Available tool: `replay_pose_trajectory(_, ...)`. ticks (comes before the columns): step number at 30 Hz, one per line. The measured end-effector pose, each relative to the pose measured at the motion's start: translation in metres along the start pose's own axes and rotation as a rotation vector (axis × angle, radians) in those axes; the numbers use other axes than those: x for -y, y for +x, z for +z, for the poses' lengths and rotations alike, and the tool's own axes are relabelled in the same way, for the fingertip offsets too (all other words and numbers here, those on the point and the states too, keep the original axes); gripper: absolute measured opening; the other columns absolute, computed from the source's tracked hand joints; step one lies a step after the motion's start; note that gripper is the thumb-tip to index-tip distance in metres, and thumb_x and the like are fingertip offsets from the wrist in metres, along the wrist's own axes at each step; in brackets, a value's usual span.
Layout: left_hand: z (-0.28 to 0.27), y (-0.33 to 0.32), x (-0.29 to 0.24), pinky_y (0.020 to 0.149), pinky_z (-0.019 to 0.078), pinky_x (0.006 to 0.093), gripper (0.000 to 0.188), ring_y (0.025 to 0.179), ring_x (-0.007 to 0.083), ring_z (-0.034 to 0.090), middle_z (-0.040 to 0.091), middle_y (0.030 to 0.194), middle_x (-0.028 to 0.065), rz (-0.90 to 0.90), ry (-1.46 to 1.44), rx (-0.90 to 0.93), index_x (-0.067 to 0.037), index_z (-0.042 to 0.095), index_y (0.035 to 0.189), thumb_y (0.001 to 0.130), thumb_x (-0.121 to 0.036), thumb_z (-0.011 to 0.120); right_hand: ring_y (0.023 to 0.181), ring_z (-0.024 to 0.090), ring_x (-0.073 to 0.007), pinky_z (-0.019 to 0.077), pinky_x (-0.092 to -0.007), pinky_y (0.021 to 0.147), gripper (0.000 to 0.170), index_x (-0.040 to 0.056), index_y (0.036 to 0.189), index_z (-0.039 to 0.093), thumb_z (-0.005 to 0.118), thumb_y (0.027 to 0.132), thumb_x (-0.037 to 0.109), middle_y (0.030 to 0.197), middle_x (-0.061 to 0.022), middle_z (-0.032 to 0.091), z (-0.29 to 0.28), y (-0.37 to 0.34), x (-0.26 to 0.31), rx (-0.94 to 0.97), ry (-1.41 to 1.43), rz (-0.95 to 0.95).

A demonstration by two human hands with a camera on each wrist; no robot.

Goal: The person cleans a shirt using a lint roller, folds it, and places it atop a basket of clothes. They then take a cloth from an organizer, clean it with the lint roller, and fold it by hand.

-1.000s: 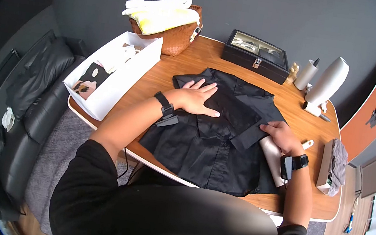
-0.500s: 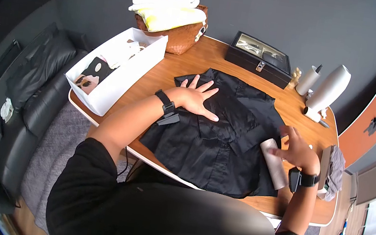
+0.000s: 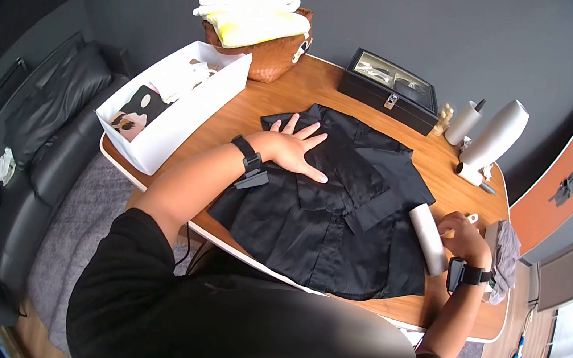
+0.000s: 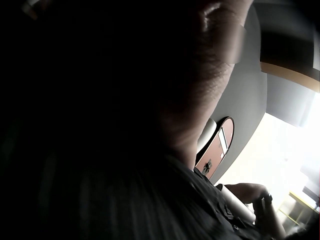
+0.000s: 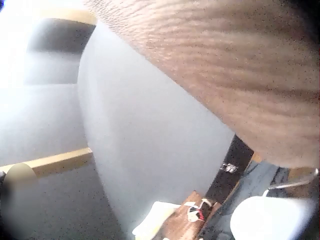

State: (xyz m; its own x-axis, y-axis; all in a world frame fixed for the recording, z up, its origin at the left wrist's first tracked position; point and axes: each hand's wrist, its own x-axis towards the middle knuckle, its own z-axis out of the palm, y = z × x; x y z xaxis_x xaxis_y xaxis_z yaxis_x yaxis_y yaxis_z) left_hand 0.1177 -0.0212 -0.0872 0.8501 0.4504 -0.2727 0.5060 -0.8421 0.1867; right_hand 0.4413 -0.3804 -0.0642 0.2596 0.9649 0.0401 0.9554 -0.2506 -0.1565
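A black shirt (image 3: pixel 324 250) lies spread on the wooden table, its sleeves folded over the front. My left hand (image 3: pixel 292 152) rests flat on its upper left part, fingers spread. To the right, my right hand (image 3: pixel 465 237) grips the handle of a lint roller (image 3: pixel 428 239). The white roll overlaps the shirt's right edge, and the handle's end pokes out past the fingers. In the right wrist view, the roll (image 5: pixel 267 217) and its thin metal rod show below the wrist. The left wrist view is mostly dark, with shirt fabric (image 4: pixel 165 205) along the bottom.
At the left stands a white box (image 3: pixel 185 117) of folded items, behind it a brown woven basket (image 3: pixel 274 60) with towels. A black glasses case (image 3: pixel 390 91) and a silver hair dryer (image 3: pixel 494 135) sit at the back. Grey cloth (image 3: pixel 506 257) lies in a box at right.
My right hand let go of the shirt's cuff, opened, moved right and took hold of the lint roller's handle. The roller has shifted slightly right. My left hand has stayed on the shirt.
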Motion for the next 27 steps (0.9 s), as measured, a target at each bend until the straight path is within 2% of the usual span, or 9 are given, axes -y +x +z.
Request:
replay_pose_trajectory(1, 0.000, 0.000, 0.000, 0.125, 0.0021, 0.0642, 0.126, 0.158, 0.0444, -0.012, -0.003, 0.176, 0.0104, -0.007, -0.004, 0.004, -0.022, 0.011, 0.169, 0.075, -0.093, 0.056, 0.093, 0.072, -0.0302, 0.0556, -0.0430, 0.076, 0.010, 0.0075, 0.084, 0.077, 0.069, 0.078, 0.004, 0.098, -0.0102, 0.076, 0.009, 0.007, -0.011, -0.024, -0.022, 0.086)
replay_pose_trajectory(4, -0.001, -0.002, -0.002, 0.125, 0.0024, 0.0640, 0.125, 0.158, 0.0442, -0.012, -0.003, 0.176, 0.0106, -0.008, -0.010, 0.007, -0.022, 0.011, 0.169, 0.076, -0.092, 0.056, 0.087, 0.074, -0.0312, 0.0556, -0.0437, 0.072, 0.010, 0.0057, 0.083, 0.076, 0.067, 0.080, 0.004, 0.089, -0.0126, 0.076, 0.018, 0.013, -0.020, -0.018, -0.143, 0.185)
replay_pose_trajectory(10, 0.001, -0.001, 0.000, 0.125, 0.0022, 0.0645, 0.126, 0.159, 0.0443, -0.011, -0.002, 0.176, 0.0108, -0.005, -0.022, 0.000, -0.022, 0.012, 0.169, 0.075, -0.093, 0.056, 0.079, 0.073, -0.0372, 0.0565, -0.0399, 0.073, 0.013, 0.0011, 0.088, 0.075, 0.074, 0.078, 0.009, 0.081, -0.0211, 0.072, -0.009, 0.014, 0.018, -0.152, 0.182, 0.093)
replay_pose_trajectory(13, 0.001, -0.001, 0.001, 0.125, 0.0017, 0.0645, 0.127, 0.158, 0.0443, -0.012, -0.002, 0.176, 0.0109, 0.001, -0.024, 0.001, -0.021, 0.011, 0.169, 0.074, -0.094, 0.055, 0.079, 0.074, -0.0305, 0.0551, -0.0378, 0.072, 0.022, -0.0032, 0.098, 0.072, 0.078, 0.085, 0.014, 0.085, -0.0201, 0.074, -0.006, 0.026, 0.051, -0.544, 0.314, -0.027)
replay_pose_trajectory(16, 0.000, -0.001, 0.000, 0.125, 0.0014, 0.0645, 0.128, 0.158, 0.0444, -0.012, -0.002, 0.176, 0.0110, 0.000, -0.011, 0.008, -0.021, 0.011, 0.169, 0.074, -0.094, 0.055, 0.076, 0.069, -0.0207, 0.0535, -0.0340, 0.071, 0.018, -0.0013, 0.104, 0.069, 0.074, 0.095, 0.014, 0.082, -0.0139, 0.070, 0.008, 0.055, 0.071, -0.508, 0.558, 0.050)
replay_pose_trajectory(18, 0.000, -0.001, 0.000, 0.125, 0.0013, 0.0643, 0.128, 0.158, 0.0446, -0.012, -0.003, 0.176, 0.0110, -0.001, -0.014, 0.006, -0.021, 0.011, 0.169, 0.074, -0.094, 0.055, 0.075, 0.067, -0.0182, 0.0534, -0.0319, 0.071, 0.017, 0.0003, 0.106, 0.069, 0.072, 0.098, 0.014, 0.081, -0.0132, 0.070, 0.009, 0.063, 0.100, -0.439, 0.436, 0.039)
replay_pose_trajectory(22, 0.002, 0.001, 0.001, 0.125, 0.0017, 0.0640, 0.128, 0.158, 0.0446, -0.012, -0.002, 0.176, 0.0107, -0.003, -0.009, 0.011, -0.021, 0.011, 0.169, 0.074, -0.094, 0.055, 0.076, 0.071, -0.0273, 0.0555, -0.0377, 0.072, 0.010, 0.0001, 0.103, 0.068, 0.066, 0.098, 0.009, 0.080, -0.0146, 0.070, 0.034, 0.078, 0.117, -0.289, 0.552, 0.052)
replay_pose_trajectory(23, 0.001, 0.001, 0.001, 0.125, 0.0019, 0.0638, 0.127, 0.158, 0.0444, -0.012, -0.002, 0.176, 0.0106, -0.003, -0.009, 0.007, -0.021, 0.011, 0.169, 0.074, -0.094, 0.056, 0.077, 0.071, -0.0334, 0.0562, -0.0402, 0.073, 0.010, -0.0007, 0.100, 0.068, 0.066, 0.096, 0.008, 0.083, -0.0180, 0.072, 0.048, 0.084, 0.103, -0.328, 0.433, -0.025)
replay_pose_trajectory(27, 0.001, 0.001, 0.000, 0.125, 0.0019, 0.0635, 0.127, 0.159, 0.0439, -0.011, -0.002, 0.176, 0.0103, -0.011, -0.009, 0.000, -0.021, 0.012, 0.169, 0.075, -0.093, 0.056, 0.084, 0.071, -0.0368, 0.0560, -0.0414, 0.076, 0.019, -0.0007, 0.099, 0.069, 0.068, 0.097, 0.018, 0.089, -0.0214, 0.073, 0.061, 0.090, 0.080, -0.362, 0.360, 0.032)
